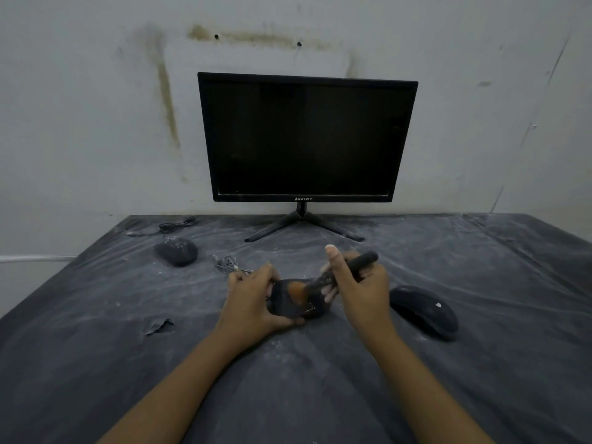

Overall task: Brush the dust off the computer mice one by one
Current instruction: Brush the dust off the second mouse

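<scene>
Across the near edge, open dusty sheet (96, 363), small tear (160, 326) at left; at centre, left hand (253, 299) curled round the middle mouse (294, 307); right hand (358, 290) clamped on the brush (339, 272), orange bristles touching that mouse's top; near on the right, second mouse (424, 312) lying apart, free room around; farther left, third mouse (176, 251), dust-speckled, near a cable (230, 264); at the back edge, monitor (304, 139) by the wall.
</scene>
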